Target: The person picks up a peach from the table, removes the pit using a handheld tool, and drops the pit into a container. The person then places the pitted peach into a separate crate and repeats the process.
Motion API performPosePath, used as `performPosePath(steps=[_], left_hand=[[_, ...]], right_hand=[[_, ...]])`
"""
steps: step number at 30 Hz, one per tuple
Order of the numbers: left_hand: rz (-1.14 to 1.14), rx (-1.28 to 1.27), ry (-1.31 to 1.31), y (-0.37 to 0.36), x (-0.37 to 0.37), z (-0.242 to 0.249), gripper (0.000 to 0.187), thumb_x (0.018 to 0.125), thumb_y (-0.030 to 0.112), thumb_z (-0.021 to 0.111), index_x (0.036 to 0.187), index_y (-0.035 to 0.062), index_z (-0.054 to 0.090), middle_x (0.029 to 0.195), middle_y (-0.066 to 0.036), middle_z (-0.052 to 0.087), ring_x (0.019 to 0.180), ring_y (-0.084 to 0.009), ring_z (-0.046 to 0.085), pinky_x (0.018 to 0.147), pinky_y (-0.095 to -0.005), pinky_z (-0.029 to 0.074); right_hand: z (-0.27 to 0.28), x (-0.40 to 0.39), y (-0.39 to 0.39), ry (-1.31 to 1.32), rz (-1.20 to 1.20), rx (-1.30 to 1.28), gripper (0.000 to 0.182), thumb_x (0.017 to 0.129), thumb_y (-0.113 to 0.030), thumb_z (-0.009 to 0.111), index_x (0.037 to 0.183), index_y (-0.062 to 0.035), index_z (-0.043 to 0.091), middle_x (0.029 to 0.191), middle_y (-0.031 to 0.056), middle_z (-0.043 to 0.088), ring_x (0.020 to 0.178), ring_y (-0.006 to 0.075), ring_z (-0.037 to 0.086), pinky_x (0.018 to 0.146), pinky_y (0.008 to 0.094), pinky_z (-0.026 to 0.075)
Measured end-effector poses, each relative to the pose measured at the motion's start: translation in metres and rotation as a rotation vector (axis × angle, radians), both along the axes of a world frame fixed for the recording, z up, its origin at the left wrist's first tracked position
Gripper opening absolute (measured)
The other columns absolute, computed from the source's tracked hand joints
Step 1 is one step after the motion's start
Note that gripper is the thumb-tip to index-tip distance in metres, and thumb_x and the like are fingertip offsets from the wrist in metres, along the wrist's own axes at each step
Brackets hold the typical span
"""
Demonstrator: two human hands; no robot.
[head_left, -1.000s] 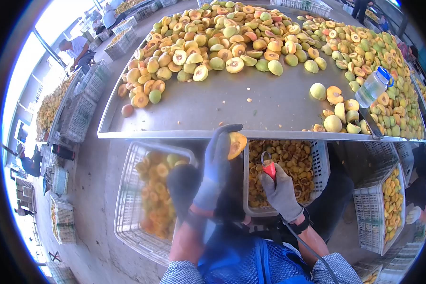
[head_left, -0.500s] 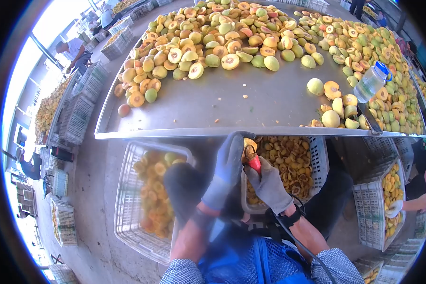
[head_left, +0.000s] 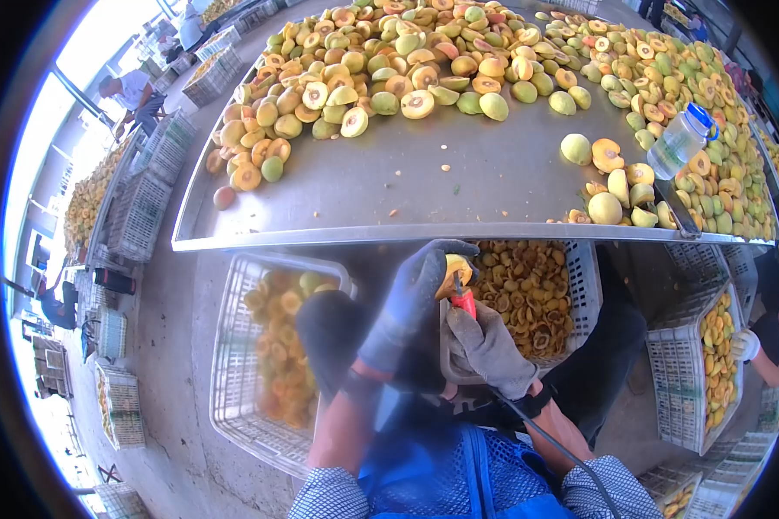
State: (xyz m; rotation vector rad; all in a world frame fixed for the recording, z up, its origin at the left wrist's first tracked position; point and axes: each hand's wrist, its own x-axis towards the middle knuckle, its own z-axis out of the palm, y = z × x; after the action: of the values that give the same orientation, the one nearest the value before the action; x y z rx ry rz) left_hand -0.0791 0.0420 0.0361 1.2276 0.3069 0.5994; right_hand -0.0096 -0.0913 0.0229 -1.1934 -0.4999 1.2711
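Observation:
In front of the table edge, my left hand, in a grey glove, is closed around a yellow peach half. My right hand, also gloved, grips a red-handled pitting tool with a dark cable running back along the forearm. The tool's metal tip meets the peach half; how deep it sits is hidden. Below both hands stands a crate with many small cut peach pieces. Another white crate with blurred peach halves is left of my knee.
A metal table carries a large heap of halved peaches at the back and right. A water bottle lies on the right heap. Further crates and a co-worker's gloved hand are at the right.
The peach half in my left hand has turned, its cut face now angled differently. My right hand and the tool have shifted slightly down. The co-worker's hand at the right has risen.

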Motion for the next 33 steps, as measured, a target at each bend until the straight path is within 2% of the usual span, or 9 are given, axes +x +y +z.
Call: performPosePath(steps=[4,11,13,16,18,22,27,31,33], left_hand=[[0.337,0.157,-0.011,-0.023,0.009,-0.012,0.028,0.099,0.021,0.049,0.102,-0.0029,0.062,0.092,-0.008,0.065,0.082,-0.0117,0.060,0.075,-0.0256,0.049],[0.157,-0.014,0.063,-0.007,0.006,-0.012,0.025,0.097,0.019,0.053,0.095,-0.0036,0.064,0.085,-0.006,0.066,0.075,-0.0101,0.059,0.068,-0.0229,0.048],[0.059,0.074,0.266,-0.003,0.007,-0.008,0.027,0.097,0.021,0.055,0.090,-0.0034,0.065,0.081,-0.005,0.065,0.073,-0.0089,0.057,0.066,-0.0230,0.047],[0.044,0.112,0.227,-0.004,0.008,-0.015,0.029,0.096,0.023,0.057,0.088,-0.0032,0.066,0.080,-0.005,0.065,0.071,-0.0089,0.056,0.065,-0.0237,0.046],[-0.071,0.103,0.229,0.005,0.003,-0.018,0.032,0.095,0.027,0.058,0.090,-0.0032,0.066,0.082,-0.006,0.065,0.073,-0.0109,0.059,0.066,-0.0249,0.048],[-0.375,0.021,0.158,0.017,0.001,-0.021,0.045,0.090,0.042,0.059,0.090,-0.0030,0.066,0.081,-0.007,0.065,0.073,-0.0146,0.061,0.068,-0.0275,0.048],[-0.352,-0.186,0.001,0.002,0.000,-0.024,0.050,0.092,0.048,0.055,0.089,-0.0018,0.064,0.077,-0.010,0.064,0.068,-0.0164,0.062,0.065,-0.0285,0.050],[-0.298,-0.396,-0.192,-0.015,0.010,-0.039,0.060,0.093,0.057,0.046,0.091,-0.0014,0.061,0.077,-0.014,0.064,0.065,-0.0193,0.061,0.061,-0.0297,0.049],[-0.230,-0.491,-0.229,-0.020,0.011,-0.040,0.064,0.094,0.060,0.039,0.094,-0.0006,0.060,0.076,-0.015,0.063,0.062,-0.0202,0.060,0.058,-0.0282,0.048]], right_hand=[[-0.006,-0.007,0.001,0.020,-0.007,-0.032,0.026,0.098,-0.030,0.052,0.095,-0.0046,0.052,0.063,-0.0052,0.046,0.051,0.0028,0.040,0.043,0.0197,0.030],[-0.016,-0.012,0.003,-0.387,-0.029,0.092,0.027,0.099,-0.030,0.050,0.096,-0.0037,0.053,0.066,-0.0041,0.047,0.058,0.0029,0.041,0.049,0.0212,0.033],[-0.022,-0.018,0.002,-0.460,-0.055,0.086,0.027,0.099,-0.030,0.049,0.096,-0.0033,0.053,0.067,-0.0039,0.048,0.059,0.0029,0.041,0.050,0.0217,0.034],[-0.022,-0.021,0.000,-0.355,-0.081,0.036,0.028,0.099,-0.033,0.050,0.093,-0.0055,0.053,0.065,-0.0049,0.046,0.055,0.0031,0.040,0.047,0.0218,0.034],[-0.012,-0.015,-0.008,0.203,0.117,-0.069,0.032,0.098,-0.040,0.051,0.088,-0.0089,0.051,0.062,-0.0063,0.042,0.049,0.0034,0.038,0.043,0.0229,0.033],[-0.005,-0.013,-0.013,0.410,0.231,-0.011,0.037,0.096,-0.047,0.050,0.085,-0.0119,0.048,0.059,-0.0075,0.036,0.043,0.0039,0.032,0.039,0.0233,0.028],[0.002,-0.017,-0.014,0.709,0.250,0.062,0.040,0.095,-0.050,0.049,0.085,-0.0114,0.048,0.052,-0.0074,0.031,0.039,0.0044,0.024,0.040,0.0224,0.022],[-0.001,-0.018,-0.020,0.684,0.215,0.057,0.042,0.094,-0.051,0.050,0.081,-0.0108,0.047,0.050,-0.0072,0.031,0.038,0.0048,0.025,0.039,0.0228,0.021],[-0.002,-0.014,-0.022,0.484,0.212,0.173,0.045,0.093,-0.052,0.051,0.076,-0.0106,0.045,0.049,-0.0073,0.031,0.037,0.0052,0.025,0.038,0.0234,0.020]])
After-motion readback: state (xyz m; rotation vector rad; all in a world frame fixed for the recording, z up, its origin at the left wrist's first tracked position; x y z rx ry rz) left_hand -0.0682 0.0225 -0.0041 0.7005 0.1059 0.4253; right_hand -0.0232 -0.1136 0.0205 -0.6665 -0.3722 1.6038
